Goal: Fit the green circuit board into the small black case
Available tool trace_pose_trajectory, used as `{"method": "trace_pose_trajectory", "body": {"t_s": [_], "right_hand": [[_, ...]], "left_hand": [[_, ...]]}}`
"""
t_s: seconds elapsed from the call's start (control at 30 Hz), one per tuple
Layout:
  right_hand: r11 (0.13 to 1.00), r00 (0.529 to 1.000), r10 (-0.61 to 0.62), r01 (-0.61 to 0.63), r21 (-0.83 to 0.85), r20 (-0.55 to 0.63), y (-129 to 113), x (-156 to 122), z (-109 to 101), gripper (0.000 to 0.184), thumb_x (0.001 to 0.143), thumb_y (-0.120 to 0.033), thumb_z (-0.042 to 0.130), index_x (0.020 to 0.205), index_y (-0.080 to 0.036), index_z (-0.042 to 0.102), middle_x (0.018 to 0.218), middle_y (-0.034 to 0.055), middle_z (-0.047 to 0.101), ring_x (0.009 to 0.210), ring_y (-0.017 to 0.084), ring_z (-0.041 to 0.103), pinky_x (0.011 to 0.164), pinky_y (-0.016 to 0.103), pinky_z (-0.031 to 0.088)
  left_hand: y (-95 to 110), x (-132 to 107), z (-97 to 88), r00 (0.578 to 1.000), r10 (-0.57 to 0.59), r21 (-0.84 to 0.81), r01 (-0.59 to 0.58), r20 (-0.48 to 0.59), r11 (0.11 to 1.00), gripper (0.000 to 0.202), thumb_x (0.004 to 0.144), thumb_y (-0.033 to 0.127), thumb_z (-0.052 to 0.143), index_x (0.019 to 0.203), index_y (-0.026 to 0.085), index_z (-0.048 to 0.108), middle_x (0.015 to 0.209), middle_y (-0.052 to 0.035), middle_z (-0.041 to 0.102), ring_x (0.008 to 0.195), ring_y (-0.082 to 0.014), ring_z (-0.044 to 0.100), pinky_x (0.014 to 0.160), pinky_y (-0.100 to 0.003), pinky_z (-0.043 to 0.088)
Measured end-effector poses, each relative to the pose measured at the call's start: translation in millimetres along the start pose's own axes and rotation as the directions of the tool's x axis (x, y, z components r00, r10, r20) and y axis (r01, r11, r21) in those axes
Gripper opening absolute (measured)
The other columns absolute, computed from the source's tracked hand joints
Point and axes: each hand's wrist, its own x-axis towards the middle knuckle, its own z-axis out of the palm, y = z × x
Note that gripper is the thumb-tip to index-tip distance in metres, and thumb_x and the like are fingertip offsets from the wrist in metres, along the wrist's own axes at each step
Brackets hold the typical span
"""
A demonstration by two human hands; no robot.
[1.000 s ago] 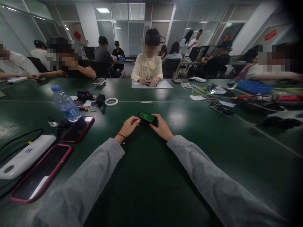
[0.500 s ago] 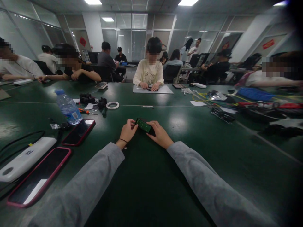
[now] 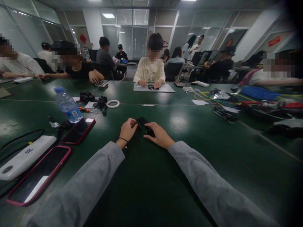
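Note:
A small dark rectangular device with a green circuit board (image 3: 142, 124) lies on the dark green table (image 3: 151, 176) between my hands. My left hand (image 3: 127, 130) curls round its left end, fingers closed on it, a black band at the wrist. Over the device's right end rests my right hand (image 3: 159, 135), fingers bent and pressing on it. Both arms wear grey sleeves.
To my left lie a pink-cased phone (image 3: 38, 175), a red-cased phone (image 3: 78, 131), a white power bank (image 3: 25, 157), a water bottle (image 3: 67, 105) and a tape roll (image 3: 113, 103). Cables and tools (image 3: 224, 107) clutter the right. A person (image 3: 150, 67) sits opposite; others sit around.
The device has come slightly nearer to me and tilted, so its green face now shows less. My right hand has moved further over it. The view shifted a little.

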Motion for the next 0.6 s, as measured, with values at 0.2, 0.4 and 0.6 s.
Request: {"method": "trace_pose_trajectory", "body": {"t_s": [0.2,0.4,0.6], "right_hand": [[1.0,1.0,-0.001,0.001,0.024,-0.016,-1.8,0.6,-0.3,0.043,0.091,-0.043,0.048,0.128,-0.024,0.042,0.117,0.0098,0.05,0.104,0.024,0.053,0.089,0.043,0.047],[0.996,1.0,0.026,-0.026,0.089,0.0,-4.9,-0.8,-3.6,0.04,0.093,-0.044,0.043,0.129,-0.026,0.042,0.122,0.0077,0.05,0.107,0.023,0.053,0.091,0.041,0.047],[0.994,0.999,0.034,-0.034,0.102,0.006,-5.9,-2.1,-4.7,0.04,0.094,-0.044,0.041,0.13,-0.027,0.041,0.125,0.0065,0.049,0.109,0.022,0.053,0.093,0.041,0.047]], "left_hand": [[-3.9,1.2,0.1,1.0,0.002,-0.021,-0.003,-0.012,1.0,0.033,0.078,0.023,0.062,0.11,0.02,0.055,0.105,-0.0074,0.065,0.07,-0.0134,0.062,0.072,-0.031,0.049],[-3.9,1.8,-4.2,0.999,-0.008,-0.051,0.01,0.04,0.999,0.025,0.079,0.026,0.062,0.103,0.021,0.062,0.097,-0.0061,0.07,0.077,-0.0172,0.065,0.074,-0.033,0.051],[-2.4,2.5,-6.2,0.998,-0.022,-0.077,0.026,0.05,0.997,0.022,0.079,0.025,0.061,0.101,0.021,0.063,0.098,-0.0063,0.07,0.079,-0.0176,0.066,0.075,-0.033,0.051]]}}
